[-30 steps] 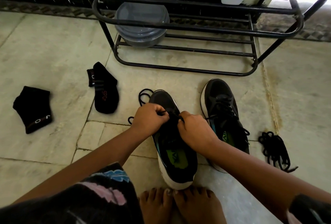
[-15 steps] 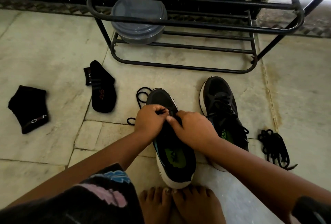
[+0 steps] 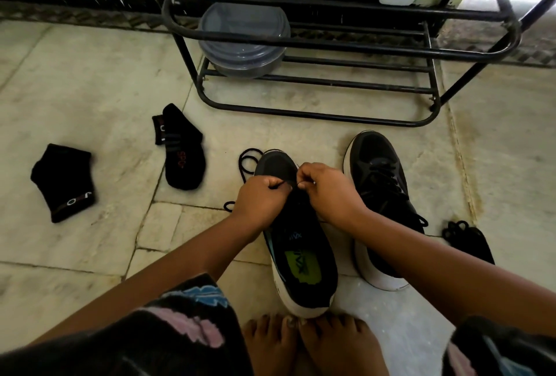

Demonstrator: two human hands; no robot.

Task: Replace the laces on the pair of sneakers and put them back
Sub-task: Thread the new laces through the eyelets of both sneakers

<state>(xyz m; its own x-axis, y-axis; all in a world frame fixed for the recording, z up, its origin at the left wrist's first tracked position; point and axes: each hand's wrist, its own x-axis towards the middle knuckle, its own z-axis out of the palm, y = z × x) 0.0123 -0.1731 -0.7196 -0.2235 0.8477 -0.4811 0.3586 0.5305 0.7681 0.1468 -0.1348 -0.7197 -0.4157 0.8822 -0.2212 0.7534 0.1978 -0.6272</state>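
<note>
On pale stone floor, left hand (image 3: pixel 261 197) and right hand (image 3: pixel 328 192) pinch a thin black lace (image 3: pixel 278 185) over a black mesh sneaker (image 3: pixel 296 243).
Nearby black ankle socks read "SPO" (image 3: pixel 182 151) and "JOJO" (image 3: pixel 64 181).

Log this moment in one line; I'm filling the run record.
lacing | left hand and right hand pinch lace | left sneaker | toe eyelets

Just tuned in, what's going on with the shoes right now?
A person sits on the floor lacing the left sneaker. The left hand and right hand each pinch the black lace near the toe-end eyelets; its slack loops on the floor by the toe. The other sneaker beside it is already laced. A bundle of laces lies to its right, two black socks to the left, the shoe rack behind.
</note>
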